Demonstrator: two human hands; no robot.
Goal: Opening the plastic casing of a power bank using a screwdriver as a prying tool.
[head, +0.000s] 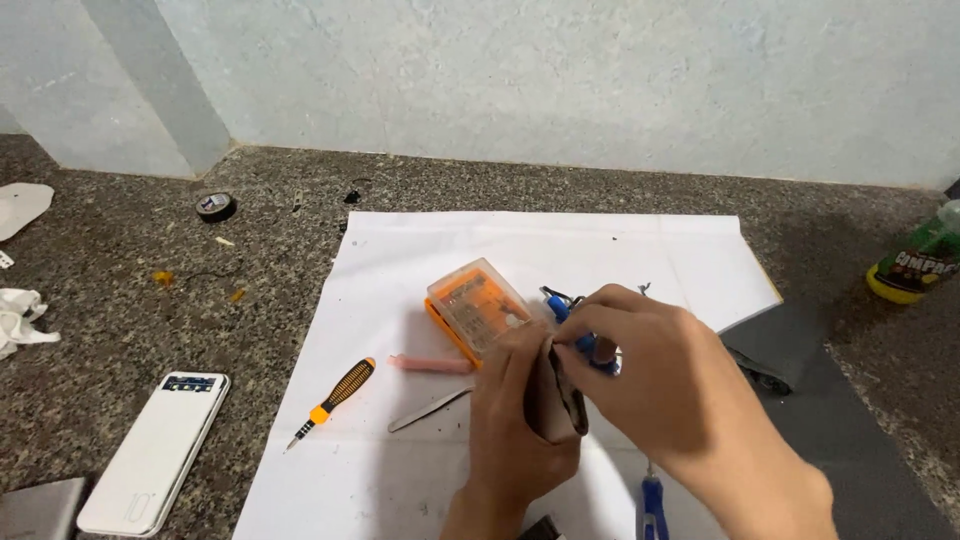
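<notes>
My left hand point(515, 420) is closed around a small flat brown pouch-like piece point(555, 395), soft, of leather or fabric, which I hold on edge with the open rim turned up and to my right. Its long axis runs from my wrist away toward the wall. My right hand point(665, 385) comes in from the right and lies over the piece's far end, fingers curled, thumb and forefinger pinched at the rim. What the fingertips grip I cannot tell; they hide it. So both hands touch the piece: the left carries it, the right works at its top edge.

Just beyond my right fingers lie blue-handled pliers or cutters point(580, 325), partly covered by the hand. Just beyond my left knuckles sits an orange plastic box with a clear lid point(478, 308), lid shut, with rows of small bits showing through it; the count is not readable.

Left of my left hand, on the white paper sheet point(400, 260): a pink stick point(430, 364), thin metal tweezers point(430, 409), then a black-and-orange precision screwdriver point(333, 400) with its tip pointing toward me.

Close under my right wrist a blue tool handle point(652, 505) shows. To the right of that hand is a dark grey mat point(840, 420).

Well to the left, off the paper on the speckled stone counter point(120, 320), lie a white power bank point(157, 450) and, farther off, a roll of black tape point(214, 206). Far right stands a green bottle with a yellow base point(915, 260).
</notes>
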